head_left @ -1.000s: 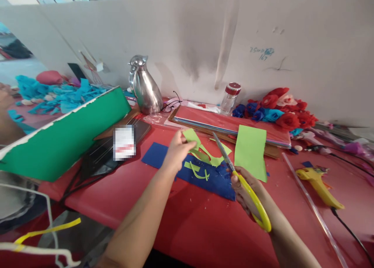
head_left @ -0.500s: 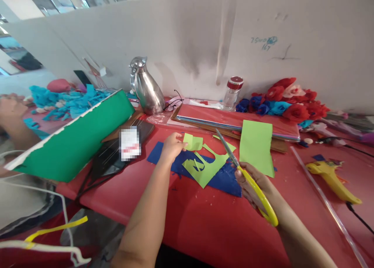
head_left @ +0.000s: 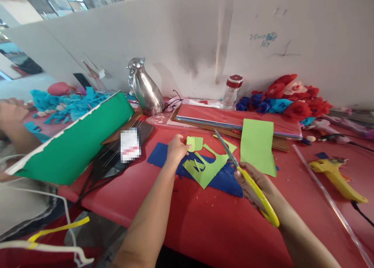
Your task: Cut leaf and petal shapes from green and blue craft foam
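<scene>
My left hand [head_left: 177,151] is at the middle of the table, its thumb and finger at the left edge of a small light green paper piece [head_left: 195,143]. My right hand [head_left: 254,182] is closed around yellow-handled scissors [head_left: 257,194], whose blades point up and left above the paper. Between my hands, a cut green paper sheet [head_left: 209,173] with curved gaps and loose slivers lies over a dark blue sheet [head_left: 157,154]. To the right, a green paper rectangle [head_left: 257,145] rests partly against the stack of sheets.
Behind stand a metal jug [head_left: 146,88], a red-lidded glass jar [head_left: 232,92], stacked sheets [head_left: 210,118] and paper flowers [head_left: 295,104]. A green board [head_left: 78,139] leans at left, near another person's arm [head_left: 14,123]. A yellow glue gun [head_left: 336,178] lies right, beyond a clear rod [head_left: 330,203].
My left hand has shifted slightly right and turned, and the small green piece it touches now sits a little further right, lying flatter. My right hand still holds the scissors in nearly the same place.
</scene>
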`<state>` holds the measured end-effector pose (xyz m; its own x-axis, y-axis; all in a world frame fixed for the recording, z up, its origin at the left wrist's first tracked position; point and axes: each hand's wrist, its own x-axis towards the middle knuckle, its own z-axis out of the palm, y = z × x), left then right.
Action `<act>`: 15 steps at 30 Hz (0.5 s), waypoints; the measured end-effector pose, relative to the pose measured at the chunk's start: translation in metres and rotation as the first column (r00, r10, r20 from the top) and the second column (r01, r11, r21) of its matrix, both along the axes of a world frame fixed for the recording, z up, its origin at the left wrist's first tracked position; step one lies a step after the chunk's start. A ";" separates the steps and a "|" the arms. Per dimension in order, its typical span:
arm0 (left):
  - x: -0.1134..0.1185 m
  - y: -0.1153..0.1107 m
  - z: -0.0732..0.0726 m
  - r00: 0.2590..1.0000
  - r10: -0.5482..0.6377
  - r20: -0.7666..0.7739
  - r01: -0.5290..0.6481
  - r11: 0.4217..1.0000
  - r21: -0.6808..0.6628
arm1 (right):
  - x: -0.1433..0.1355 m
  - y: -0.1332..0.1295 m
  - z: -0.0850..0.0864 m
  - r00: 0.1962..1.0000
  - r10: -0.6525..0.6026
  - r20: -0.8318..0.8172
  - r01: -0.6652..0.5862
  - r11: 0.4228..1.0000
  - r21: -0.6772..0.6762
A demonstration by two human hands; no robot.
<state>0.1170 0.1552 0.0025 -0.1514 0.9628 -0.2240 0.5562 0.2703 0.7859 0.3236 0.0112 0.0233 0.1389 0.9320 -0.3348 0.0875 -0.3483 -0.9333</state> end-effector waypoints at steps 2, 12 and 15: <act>0.000 0.001 -0.001 1.000 0.004 -0.016 -0.004 1.000 -0.003 | 0.000 0.000 0.001 1.000 0.008 0.009 -0.008 1.000 -0.005; 0.000 0.004 -0.008 0.994 -0.011 -0.106 0.009 1.000 -0.026 | 0.008 0.004 -0.011 0.992 0.102 0.071 -0.098 0.994 -0.051; 0.001 0.002 -0.003 1.000 -0.002 -0.026 0.002 1.000 0.002 | 0.006 0.002 -0.011 0.994 0.083 0.066 -0.081 0.996 -0.033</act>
<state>0.1176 0.1567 -0.0006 -0.1554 0.9635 -0.2182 0.5772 0.2678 0.7714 0.3294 0.0136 0.0127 0.0858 0.9306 -0.3558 0.1794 -0.3657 -0.9133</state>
